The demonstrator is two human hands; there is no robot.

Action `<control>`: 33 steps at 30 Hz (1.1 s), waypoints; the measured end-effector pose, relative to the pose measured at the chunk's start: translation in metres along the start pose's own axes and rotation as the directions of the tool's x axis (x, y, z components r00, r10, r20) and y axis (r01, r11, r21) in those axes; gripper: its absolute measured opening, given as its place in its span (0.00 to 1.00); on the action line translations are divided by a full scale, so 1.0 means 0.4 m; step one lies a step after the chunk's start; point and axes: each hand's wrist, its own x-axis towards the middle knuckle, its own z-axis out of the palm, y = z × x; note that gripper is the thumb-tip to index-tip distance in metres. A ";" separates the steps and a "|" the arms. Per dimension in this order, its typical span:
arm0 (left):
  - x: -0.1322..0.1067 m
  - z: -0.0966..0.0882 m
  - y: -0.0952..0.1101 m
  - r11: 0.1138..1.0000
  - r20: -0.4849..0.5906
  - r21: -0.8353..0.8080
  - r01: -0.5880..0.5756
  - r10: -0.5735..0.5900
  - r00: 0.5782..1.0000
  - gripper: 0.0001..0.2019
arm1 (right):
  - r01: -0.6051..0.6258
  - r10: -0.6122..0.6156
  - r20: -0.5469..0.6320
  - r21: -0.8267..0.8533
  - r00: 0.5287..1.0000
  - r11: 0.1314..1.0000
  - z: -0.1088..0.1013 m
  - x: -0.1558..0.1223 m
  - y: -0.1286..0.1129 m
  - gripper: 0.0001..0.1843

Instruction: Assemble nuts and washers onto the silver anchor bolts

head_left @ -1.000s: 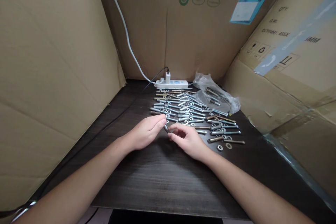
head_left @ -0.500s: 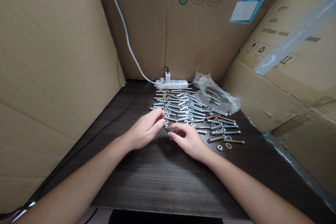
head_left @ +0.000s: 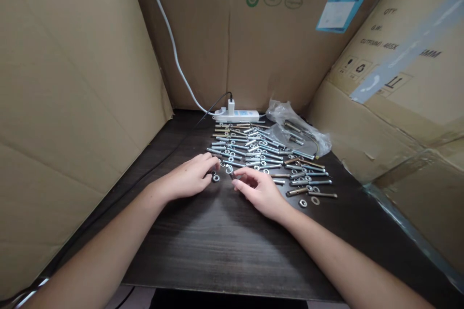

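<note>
My right hand (head_left: 259, 190) pinches a short dark metal piece, seemingly an anchor bolt (head_left: 232, 174), between thumb and fingertips. A bright ring (head_left: 229, 169) shows at its upper end; most of the piece is hidden by the fingers. My left hand (head_left: 192, 174) is at the tabletop, palm down, thumb and fingers apart. Close to its fingertips lie a washer (head_left: 216, 178) and a small ring (head_left: 213, 173). Beyond both hands, rows of metal anchor bolts (head_left: 264, 157) lie with loose washers and nuts among them.
A nut (head_left: 303, 203) and a flat washer (head_left: 315, 200) lie right of my right hand. A clear plastic bag (head_left: 311, 133) with bolts sits at the back right. Behind the rows stands a white power strip (head_left: 242, 116). Cardboard walls surround the dark table (head_left: 217, 251); a black cable (head_left: 159, 161) crosses its left side.
My left hand has left the piece in my right hand and moved left and down to the table. The washer and small ring beside it are now visible. My right hand stays in place.
</note>
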 end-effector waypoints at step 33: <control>0.006 -0.015 0.076 0.980 -0.197 -0.163 -0.115 0.082 0.977 0.14 | 0.016 -0.015 0.011 -0.027 1.000 1.000 0.001 0.003 0.006 0.12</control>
